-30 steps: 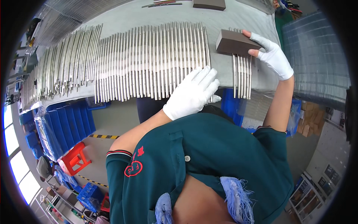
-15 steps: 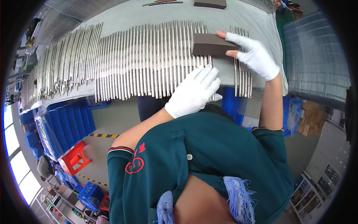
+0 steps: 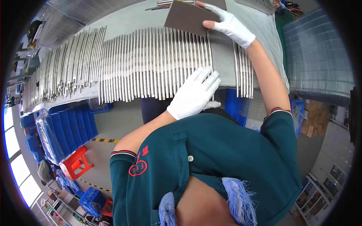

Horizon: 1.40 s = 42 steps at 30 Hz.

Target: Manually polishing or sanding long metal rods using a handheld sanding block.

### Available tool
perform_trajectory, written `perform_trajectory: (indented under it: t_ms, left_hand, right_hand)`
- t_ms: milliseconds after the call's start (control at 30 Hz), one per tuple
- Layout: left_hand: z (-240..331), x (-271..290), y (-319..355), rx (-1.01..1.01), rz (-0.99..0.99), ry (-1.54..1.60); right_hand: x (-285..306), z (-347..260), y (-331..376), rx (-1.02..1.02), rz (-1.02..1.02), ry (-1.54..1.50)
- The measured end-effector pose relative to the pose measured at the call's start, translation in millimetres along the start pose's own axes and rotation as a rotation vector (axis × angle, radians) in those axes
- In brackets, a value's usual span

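Observation:
A long row of slim, shiny metal rods [image 3: 143, 67] lies side by side on the table, their near ends at its front edge. My left hand [image 3: 193, 93], in a white glove, rests with fingers stretched over the near ends of the rods at the row's right end. At the far ends of those rods, my right hand [image 3: 233, 28], gloved with bare thumb and fingertip showing, grips a dark brown-grey rectangular block [image 3: 186, 18] by its right side. The block is tilted, a broad face showing. Right of a gap lies a smaller group of rods [image 3: 243, 71].
The table has a pale cloth cover [image 3: 224, 60]. At the far edge lie several thin sticks [image 3: 160, 6]; another dark block is partly hidden there. Clear plastic trays [image 3: 320, 56] are stacked at right. Blue bins [image 3: 69, 128] and a red stool [image 3: 77, 162] stand lower left.
My right hand has carried the block away from me and to the left, turning it so that a broad face shows. My left hand has barely moved.

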State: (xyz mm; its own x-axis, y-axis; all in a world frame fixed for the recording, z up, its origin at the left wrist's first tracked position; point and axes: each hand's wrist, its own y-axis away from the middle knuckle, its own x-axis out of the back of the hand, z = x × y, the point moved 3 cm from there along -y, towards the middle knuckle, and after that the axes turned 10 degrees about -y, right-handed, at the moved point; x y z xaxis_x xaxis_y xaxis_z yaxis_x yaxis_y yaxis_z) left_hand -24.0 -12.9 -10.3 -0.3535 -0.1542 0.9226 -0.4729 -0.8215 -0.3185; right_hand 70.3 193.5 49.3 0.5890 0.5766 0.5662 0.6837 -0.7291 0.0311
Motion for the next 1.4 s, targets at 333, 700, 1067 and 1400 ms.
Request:
perform_trajectory:
  t_ms: [333, 700, 1067, 1400]
  left_hand:
    - [-2.0, -4.1, -0.3, -0.001, 0.102, 0.053]
    - [-22.4, 19.1, 10.2, -0.014, -0.021, -0.091]
    - [-4.2, -5.8, 3.5, -0.032, 0.018, -0.190]
    - [-2.2, 1.9, 7.5, -0.028, 0.050, -0.053]
  right_hand:
    - [-38.8, 81.2, -66.5, 0.033, -0.170, -0.846]
    - [-8.8, 37.9, -16.3, 0.552, -0.152, -1.094]
    - [20.5, 51.2, 68.9, 0.098, 0.334, -0.436]
    - [24.7, 36.6, 109.1, -0.144, 0.094, -0.473]
